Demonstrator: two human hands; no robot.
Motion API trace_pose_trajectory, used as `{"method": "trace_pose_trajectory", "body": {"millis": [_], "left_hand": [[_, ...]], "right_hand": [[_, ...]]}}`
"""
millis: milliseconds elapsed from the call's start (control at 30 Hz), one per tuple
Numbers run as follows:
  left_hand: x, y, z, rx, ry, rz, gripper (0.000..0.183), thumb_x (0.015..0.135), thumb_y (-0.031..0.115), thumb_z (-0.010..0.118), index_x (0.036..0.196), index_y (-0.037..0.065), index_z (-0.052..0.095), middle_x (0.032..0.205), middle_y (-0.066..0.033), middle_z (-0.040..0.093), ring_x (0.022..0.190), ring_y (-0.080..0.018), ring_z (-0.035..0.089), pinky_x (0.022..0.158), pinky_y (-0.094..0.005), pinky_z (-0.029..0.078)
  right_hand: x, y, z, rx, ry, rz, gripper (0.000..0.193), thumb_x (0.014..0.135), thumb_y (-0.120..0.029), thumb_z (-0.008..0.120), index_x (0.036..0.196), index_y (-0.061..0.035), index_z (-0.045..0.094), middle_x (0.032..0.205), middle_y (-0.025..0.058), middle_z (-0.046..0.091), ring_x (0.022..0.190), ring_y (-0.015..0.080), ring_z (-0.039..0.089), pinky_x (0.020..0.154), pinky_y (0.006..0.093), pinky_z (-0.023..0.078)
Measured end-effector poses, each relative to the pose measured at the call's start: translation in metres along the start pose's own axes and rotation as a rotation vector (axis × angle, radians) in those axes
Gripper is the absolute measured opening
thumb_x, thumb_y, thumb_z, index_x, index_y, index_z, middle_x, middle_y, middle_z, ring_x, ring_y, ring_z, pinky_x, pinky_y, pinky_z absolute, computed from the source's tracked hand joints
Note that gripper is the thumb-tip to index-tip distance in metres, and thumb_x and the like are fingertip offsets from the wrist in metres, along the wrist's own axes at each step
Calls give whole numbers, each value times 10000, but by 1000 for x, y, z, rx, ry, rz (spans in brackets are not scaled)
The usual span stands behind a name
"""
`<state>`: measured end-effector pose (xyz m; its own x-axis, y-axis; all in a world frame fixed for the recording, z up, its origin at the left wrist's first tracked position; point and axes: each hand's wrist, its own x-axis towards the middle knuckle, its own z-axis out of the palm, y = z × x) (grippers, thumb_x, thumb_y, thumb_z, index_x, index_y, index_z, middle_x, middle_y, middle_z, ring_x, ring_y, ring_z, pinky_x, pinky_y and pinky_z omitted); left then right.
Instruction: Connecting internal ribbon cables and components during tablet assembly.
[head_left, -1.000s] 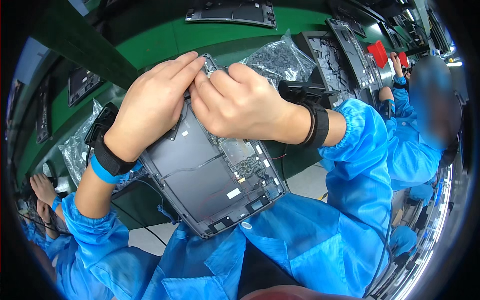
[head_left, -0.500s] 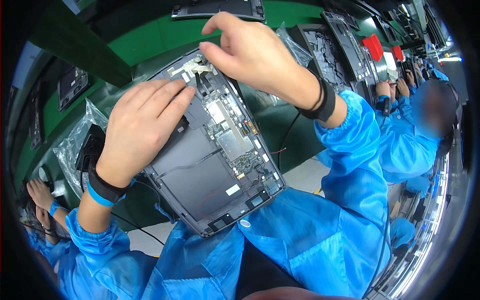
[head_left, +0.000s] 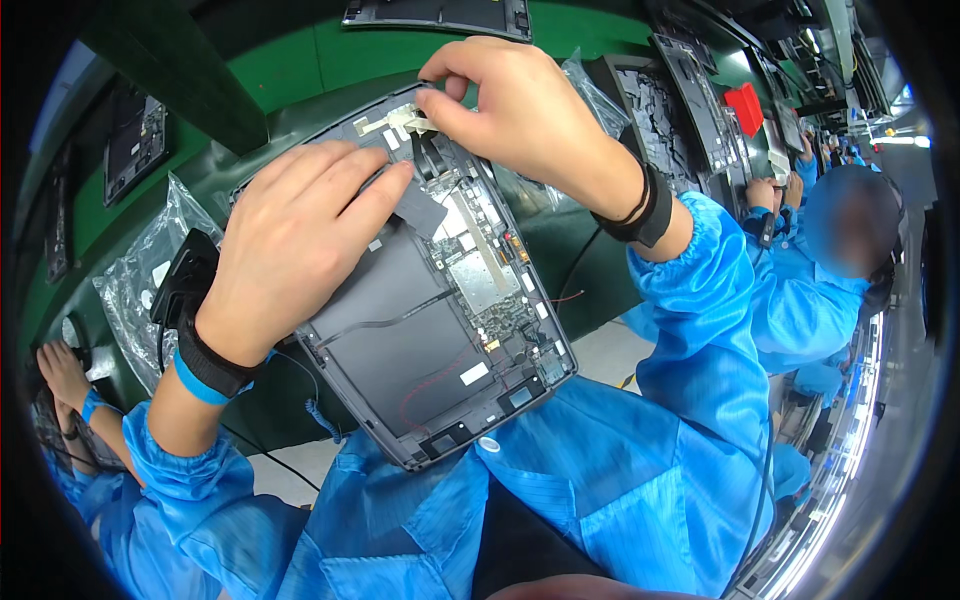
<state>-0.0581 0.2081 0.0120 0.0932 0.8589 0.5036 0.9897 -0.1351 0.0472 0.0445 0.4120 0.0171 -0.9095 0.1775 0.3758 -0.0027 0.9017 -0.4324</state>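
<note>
An opened tablet [head_left: 385, 370] lies at a slant in front of me, its near end by my lap. Its inside shows a circuit board [head_left: 480, 280], a ribbon cable across the casing and a thin red wire. Bent over its left side, my left hand [head_left: 305, 235] has a small dark grey sheet [head_left: 421, 208] at its fingertips; the thumb is hidden. At the far edge, thumb and index finger of my right hand [head_left: 505, 105] are closed around something too small to make out, beside crumpled pale tape [head_left: 405, 122].
A black stand-like object [head_left: 185, 275] and a clear plastic bag [head_left: 135, 305] lie left of the tablet. A tray with dark pieces [head_left: 650, 120] and a red bin [head_left: 744, 109] stand to the right. A green post [head_left: 180, 85] rises behind. Co-workers sit on both sides.
My left hand has shifted slightly right, and the grey sheet now shows at its fingertips over the board. My right hand has lowered, its thumb and index finger closing at the tablet's far edge.
</note>
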Motion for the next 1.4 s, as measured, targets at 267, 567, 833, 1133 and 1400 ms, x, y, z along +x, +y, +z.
{"method": "trace_pose_trajectory", "body": {"millis": [267,567,833,1133,1400], "left_hand": [[0,-1,3,-21,9,-5,355,726,32,635,1080,25,653,1051,-106,643,982,-290,631,822,-382,522],[-1,-1,5,-16,7,-8,341,727,33,633,1067,18,648,1056,-111,635,989,-295,625,831,-390,521],[-6,-2,9,4,59,-21,315,735,63,624,1047,32,650,1032,-102,644,991,-280,630,859,-380,529],[-5,-2,8,-48,71,-37,307,733,17,644,1040,11,658,1025,-115,658,979,-300,644,866,-395,536],[-7,-2,8,-46,74,-31,312,733,15,652,1045,7,657,1041,-121,658,998,-308,640,876,-402,534]], "right_hand": [[4,4,-10,-47,87,-161,82,772,-110,662,814,-40,674,779,116,623,726,311,646,661,410,530],[22,0,-5,-383,-124,-367,76,717,-82,679,693,-15,651,715,175,646,704,363,661,659,428,550],[22,-8,-26,451,-168,156,101,785,-56,663,820,26,711,708,101,686,639,167,668,610,292,536],[18,15,-5,384,-156,173,163,808,-159,736,854,-2,739,721,69,686,665,118,642,617,260,505],[3,21,14,347,-21,157,185,776,-178,743,861,-18,711,885,50,632,658,111,577,603,272,481]]}}
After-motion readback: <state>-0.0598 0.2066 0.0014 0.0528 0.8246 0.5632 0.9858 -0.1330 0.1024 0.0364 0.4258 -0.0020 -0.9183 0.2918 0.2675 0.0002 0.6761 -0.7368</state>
